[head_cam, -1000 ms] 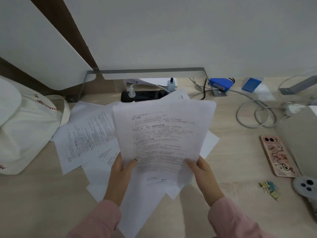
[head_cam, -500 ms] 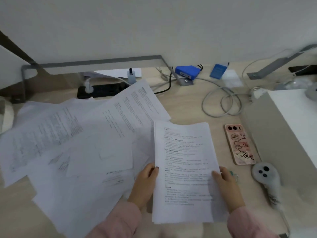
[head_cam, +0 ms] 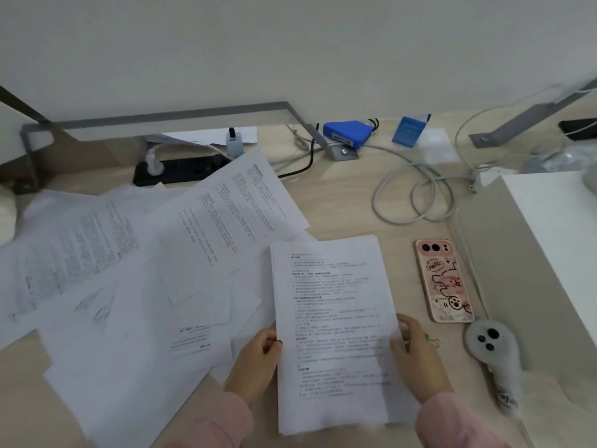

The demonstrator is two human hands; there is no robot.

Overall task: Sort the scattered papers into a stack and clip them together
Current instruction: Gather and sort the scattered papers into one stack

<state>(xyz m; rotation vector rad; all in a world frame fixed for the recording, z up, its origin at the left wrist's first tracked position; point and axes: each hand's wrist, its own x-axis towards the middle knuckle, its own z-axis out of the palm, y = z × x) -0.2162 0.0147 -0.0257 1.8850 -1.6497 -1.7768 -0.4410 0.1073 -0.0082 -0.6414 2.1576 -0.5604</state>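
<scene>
A pale wooden surface (head_cam: 355,221) runs along a plain white wall, seen from above. In the lower centre of the frame, a squared stack of printed papers (head_cam: 332,318) lies lengthwise toward the viewer, its near end at the bottom edge of the frame. The left hand (head_cam: 255,360) holds the stack's left edge, its grip closed on the sheets with the thumb on top. The right hand (head_cam: 416,360) grips the right edge in the same way, thumb laid over the page. To the left, loose sheets (head_cam: 129,270) lie fanned and overlapping across the left half of the frame, some tucked under the stack's left side. A small clip (head_cam: 433,342) shows just beside the right hand. A phone in a pink case (head_cam: 444,281) lies right of the stack, with a grey handheld device (head_cam: 491,344) below it. A black power strip (head_cam: 181,171) and a coiled cable (head_cam: 413,202) lie toward the wall.
</scene>
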